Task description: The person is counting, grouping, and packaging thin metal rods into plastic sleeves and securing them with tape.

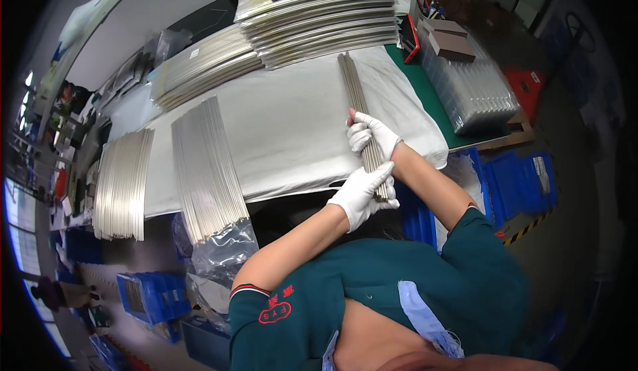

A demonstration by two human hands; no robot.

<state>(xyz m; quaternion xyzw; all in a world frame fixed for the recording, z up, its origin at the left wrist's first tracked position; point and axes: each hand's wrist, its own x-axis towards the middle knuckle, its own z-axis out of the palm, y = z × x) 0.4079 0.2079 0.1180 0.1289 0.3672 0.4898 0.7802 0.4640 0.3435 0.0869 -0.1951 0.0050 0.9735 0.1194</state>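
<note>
A bundle of thin grey metal rods [353, 85] slants over the white cloth [286, 125] at the right of the table, its far end pointing away from me. My left hand [365, 195], in a white glove, is closed round the near end. Farther up, my right hand [373, 135] wraps the bundle too; its glove leaves a fingertip bare. To the left lie a row of long silvery rods [206, 165], its near end in a clear plastic bag [226, 248], and a shorter row of rods [124, 185].
Tall stacks of silvery rods in clear wrap [325, 22] stand along the back. At right, clear trays [468, 82] with brown blocks [452, 44] on top rest on a green mat [415, 75]. Blue crates [515, 181] are beside the table, low right, and more blue crates [153, 298] sit low left.
</note>
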